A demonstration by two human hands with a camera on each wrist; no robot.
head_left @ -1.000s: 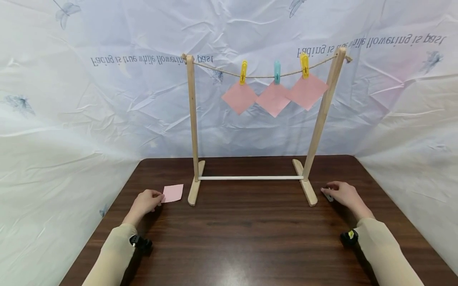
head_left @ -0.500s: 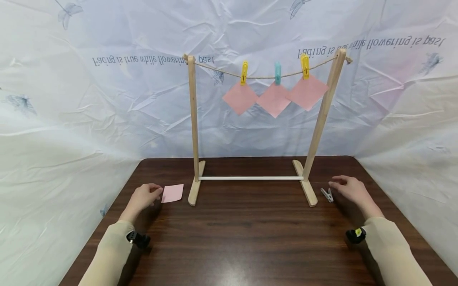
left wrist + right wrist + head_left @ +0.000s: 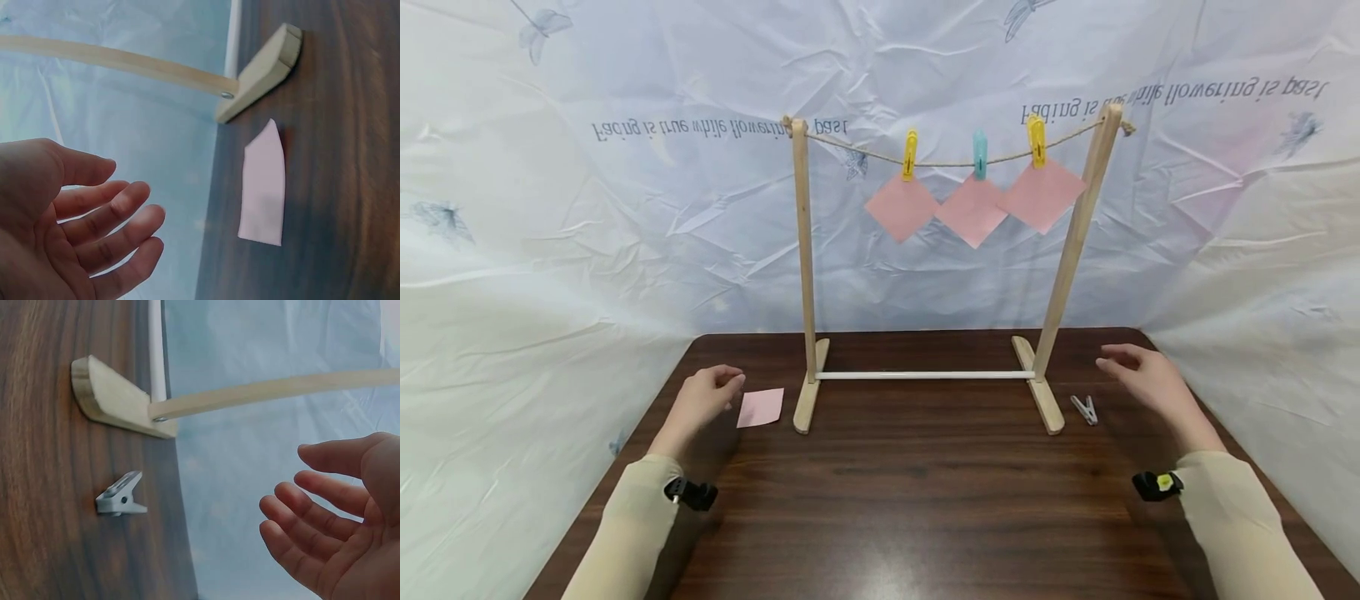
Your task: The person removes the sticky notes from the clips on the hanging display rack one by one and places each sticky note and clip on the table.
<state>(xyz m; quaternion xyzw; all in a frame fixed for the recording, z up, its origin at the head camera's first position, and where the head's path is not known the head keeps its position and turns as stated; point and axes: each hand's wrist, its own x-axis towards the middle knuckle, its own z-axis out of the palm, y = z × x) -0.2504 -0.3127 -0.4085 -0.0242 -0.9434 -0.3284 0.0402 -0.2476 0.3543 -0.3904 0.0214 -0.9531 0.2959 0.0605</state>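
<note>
My left hand (image 3: 703, 402) hovers by a pink square of paper (image 3: 761, 407) on the table, its fingers relaxed and holding nothing. In the left wrist view the paper (image 3: 263, 190) lies apart from the loosely bent fingers. On the other side, my right hand (image 3: 1153, 385) is above and to the right of a grey clothespin (image 3: 1085, 409). The right wrist view shows the clothespin (image 3: 122, 495) lying on the wood, with a gap between it and my empty, relaxed fingers.
A wooden rack (image 3: 805, 250) stands between my hands, with a white rod (image 3: 925, 375) low across it. From its rope (image 3: 947, 164) hang three pink papers (image 3: 974, 212), held by two yellow clothespins (image 3: 910, 156) and a blue clothespin (image 3: 980, 156). A printed white cloth (image 3: 625, 192) surrounds the table.
My right hand has let go of the grey clothespin and drawn up and to the right. My left hand has come off the pink paper and risen slightly.
</note>
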